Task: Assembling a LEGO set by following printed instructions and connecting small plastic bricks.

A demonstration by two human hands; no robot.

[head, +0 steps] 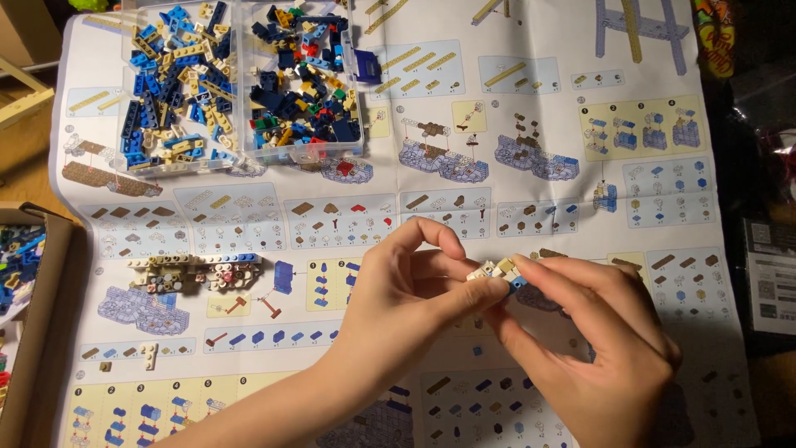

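Sitting on instruction sheet [514, 149]: two clear tubs [240, 83] holding loose blue, tan bricks. Lying nearby: one half-built model [195, 272]. Pinching together: left hand [406, 299], right hand [593, 348], both closed around one small brick assembly [497, 270].

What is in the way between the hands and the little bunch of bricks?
Nothing visible. The left hand and the right hand both already pinch the small cream brick cluster between their fingertips, above the instruction sheet.
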